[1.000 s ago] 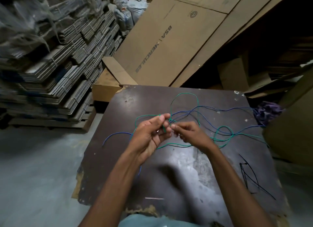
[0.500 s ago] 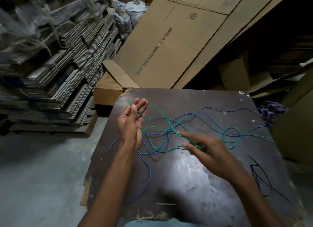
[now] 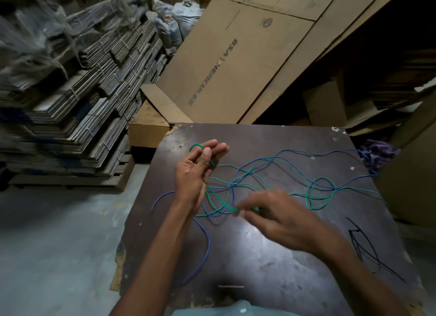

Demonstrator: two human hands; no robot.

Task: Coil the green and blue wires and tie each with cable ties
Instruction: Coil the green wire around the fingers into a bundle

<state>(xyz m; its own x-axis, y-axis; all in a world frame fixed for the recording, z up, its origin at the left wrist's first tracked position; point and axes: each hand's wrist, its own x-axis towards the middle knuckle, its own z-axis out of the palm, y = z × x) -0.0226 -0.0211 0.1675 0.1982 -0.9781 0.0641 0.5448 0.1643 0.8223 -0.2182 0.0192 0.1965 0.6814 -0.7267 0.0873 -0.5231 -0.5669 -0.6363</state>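
A green wire (image 3: 319, 193) and a blue wire (image 3: 207, 245) lie tangled across the dark tabletop (image 3: 271, 268). My left hand (image 3: 195, 171) stands upright with fingers straight, the green wire looped over the fingertips and running down the palm side, the thumb pressed against it. My right hand (image 3: 280, 216), blurred, pinches the green wire low near the table, to the right of the left wrist. Black cable ties (image 3: 363, 245) lie at the table's right edge.
Stacked flattened cartons (image 3: 70, 103) fill the left. A large cardboard sheet (image 3: 236, 63) leans behind the table, with a small box (image 3: 148, 131) at its foot. A purple cloth (image 3: 377, 152) sits at the far right. Grey floor (image 3: 59, 245) lies left of the table.
The hands, close together over the wires a second ago, have separated. The left hand rose with green wire looped over its fingers; the right hand swept down and around with the wire.
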